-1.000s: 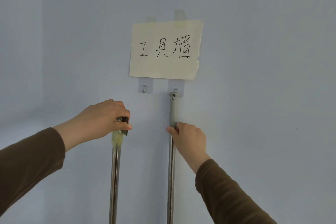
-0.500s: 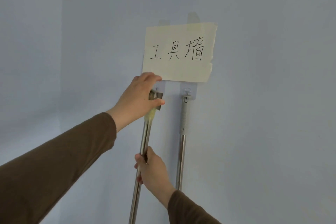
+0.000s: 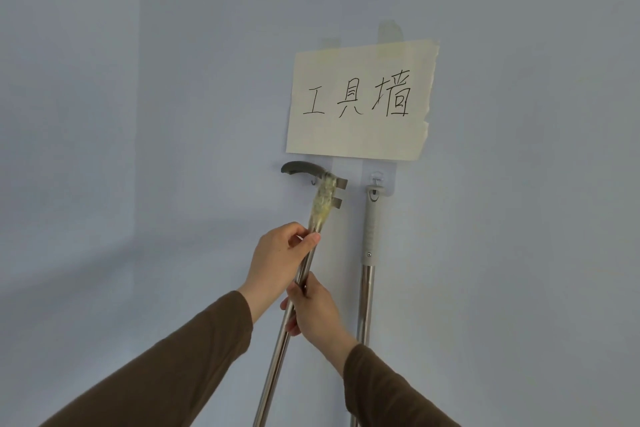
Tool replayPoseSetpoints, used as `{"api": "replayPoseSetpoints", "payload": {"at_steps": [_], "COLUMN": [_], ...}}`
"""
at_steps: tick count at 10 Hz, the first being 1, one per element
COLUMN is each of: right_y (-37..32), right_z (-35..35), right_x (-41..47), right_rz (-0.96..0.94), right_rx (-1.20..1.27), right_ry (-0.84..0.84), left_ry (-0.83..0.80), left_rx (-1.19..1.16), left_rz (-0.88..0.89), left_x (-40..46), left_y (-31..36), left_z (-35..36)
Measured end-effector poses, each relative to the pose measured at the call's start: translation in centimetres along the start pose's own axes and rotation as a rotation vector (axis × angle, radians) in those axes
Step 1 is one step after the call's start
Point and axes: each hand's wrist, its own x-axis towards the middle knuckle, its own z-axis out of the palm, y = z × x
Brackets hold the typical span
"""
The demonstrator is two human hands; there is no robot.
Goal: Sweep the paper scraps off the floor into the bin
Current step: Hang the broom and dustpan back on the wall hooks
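Note:
Two long metal tool poles stand against a pale blue wall under a paper sign. The left pole (image 3: 277,350) leans, and its grey curved top handle (image 3: 304,170) with a yellowish taped neck sits at a small wall hook. My left hand (image 3: 277,256) grips this pole just below the taped neck. Right beneath it, my right hand (image 3: 311,312) holds the same pole. The right pole (image 3: 366,302) hangs by its grey grip from the second hook (image 3: 375,180), untouched. The tool heads, paper scraps and bin are out of view.
A cream paper sign (image 3: 360,100) with handwritten characters is taped to the wall above the hooks. A wall corner (image 3: 136,149) runs vertically at the left. Bare wall lies to the right of the poles.
My left hand slid down from the left pole's top handle to just below the taped neck, baring the handle. My right hand, which left the right pole earlier, still holds the left pole.

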Motion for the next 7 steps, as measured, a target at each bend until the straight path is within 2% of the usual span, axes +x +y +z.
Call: {"api": "replayPoseSetpoints", "payload": {"at_steps": [2,4,7], "right_y": [1.0,0.2,1.1], "right_z": [0.8,1.0,0.4], "right_x": [0.4,0.7,-1.1], "right_rz": [0.031,0.021,0.055], "right_rx": [0.007,0.008,-0.041], "right_ry": [-0.034,-0.046,-0.057], "left_ry": [-0.003,0.061,-0.094], "left_rx": [0.008,0.044,0.071], "left_rz": [-0.046,-0.045,-0.089], "left_x": [-0.3,0.2,-1.2], "left_y": [-1.7,-2.0,-3.0], "left_z": [0.8,0.6,0.6]}}
